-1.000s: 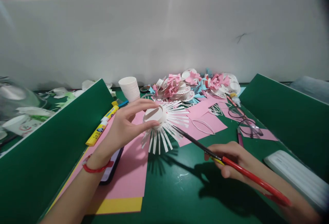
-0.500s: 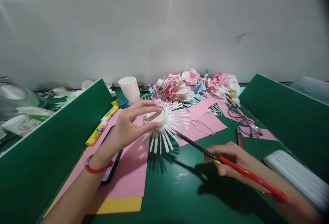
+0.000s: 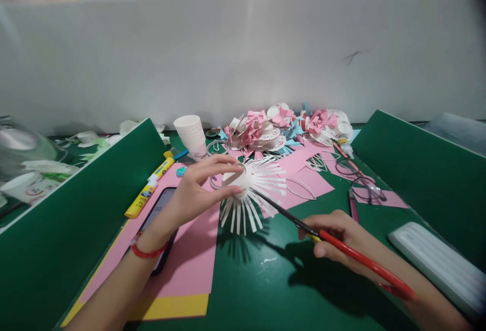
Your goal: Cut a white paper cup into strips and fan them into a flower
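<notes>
A white paper cup [image 3: 236, 181], its wall cut into many thin strips that fan outward, is held above the green table. My left hand [image 3: 203, 184] pinches it by the round base between thumb and fingers. My right hand [image 3: 328, 235] grips a pair of scissors [image 3: 355, 256] with black blades and long red handles. The blade tips reach the strips close to the cup's base; I cannot tell whether they touch. Beneath my left forearm a phone [image 3: 164, 230] lies on pink paper [image 3: 190, 265].
At the back stand stacked paper cups [image 3: 191, 133] beside a heap of cut cups and pink and blue paper [image 3: 261, 131]. Glue tubes [image 3: 142, 197] lie left; glasses [image 3: 364, 189] and a white case [image 3: 436, 260] lie right. Green dividers [image 3: 94, 209] flank the table.
The fringed cup and my left hand have shifted slightly right and down. The scissors have moved slightly left, their tips now closer to the cup's base.
</notes>
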Tool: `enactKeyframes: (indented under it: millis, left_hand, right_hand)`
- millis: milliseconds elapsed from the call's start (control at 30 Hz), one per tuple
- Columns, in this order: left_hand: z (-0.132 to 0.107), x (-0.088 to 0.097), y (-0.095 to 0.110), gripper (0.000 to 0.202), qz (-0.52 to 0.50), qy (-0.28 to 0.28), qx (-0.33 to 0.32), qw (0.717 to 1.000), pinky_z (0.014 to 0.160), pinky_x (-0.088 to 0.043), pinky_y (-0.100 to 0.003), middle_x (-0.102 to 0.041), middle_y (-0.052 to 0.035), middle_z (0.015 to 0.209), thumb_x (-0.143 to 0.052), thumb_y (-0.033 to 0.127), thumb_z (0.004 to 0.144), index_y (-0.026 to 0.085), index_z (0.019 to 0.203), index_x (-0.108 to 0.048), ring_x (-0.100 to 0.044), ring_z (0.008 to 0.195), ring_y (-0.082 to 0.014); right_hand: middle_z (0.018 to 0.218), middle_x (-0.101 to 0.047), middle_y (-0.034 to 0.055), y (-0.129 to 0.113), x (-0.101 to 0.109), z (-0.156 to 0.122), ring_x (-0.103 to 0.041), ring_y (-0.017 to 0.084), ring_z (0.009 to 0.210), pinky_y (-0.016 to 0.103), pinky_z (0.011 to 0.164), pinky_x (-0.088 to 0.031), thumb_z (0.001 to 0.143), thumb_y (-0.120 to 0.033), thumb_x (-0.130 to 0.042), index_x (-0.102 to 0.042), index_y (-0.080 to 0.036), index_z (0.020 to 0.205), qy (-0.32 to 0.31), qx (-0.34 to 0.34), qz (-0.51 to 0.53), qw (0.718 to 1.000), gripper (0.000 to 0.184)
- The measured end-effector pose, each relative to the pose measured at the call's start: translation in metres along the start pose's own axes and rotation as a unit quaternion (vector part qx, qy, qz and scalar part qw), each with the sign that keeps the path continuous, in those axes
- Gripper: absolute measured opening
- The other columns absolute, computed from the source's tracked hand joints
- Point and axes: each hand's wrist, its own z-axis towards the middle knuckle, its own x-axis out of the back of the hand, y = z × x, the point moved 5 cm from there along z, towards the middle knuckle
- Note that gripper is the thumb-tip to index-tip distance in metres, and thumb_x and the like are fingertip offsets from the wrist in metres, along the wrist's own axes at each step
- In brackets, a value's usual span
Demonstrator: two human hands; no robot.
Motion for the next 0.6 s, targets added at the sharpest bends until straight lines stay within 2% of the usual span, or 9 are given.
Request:
enactKeyframes:
  millis: [600]
  left_hand:
    - [-0.0003, 0.0014, -0.0012, 0.023, -0.023, -0.008, 0.02, 1.0, 0.083, -0.048, -0.031, -0.066, -0.0065, 0.1, -0.067, 0.019, 0.069, 0.021, 0.092, -0.068, -0.059, 0.096, -0.0182]
  right_hand:
    - [0.051, -0.027, -0.0061, -0.0068, -0.0004, -0.0001, -0.02, 0.008, 0.046, 0.022, 0.04, -0.018, 0.074, -0.056, -0.055, -0.062, -0.011, 0.074, 0.047, 0.012, 0.003, 0.999, 0.045]
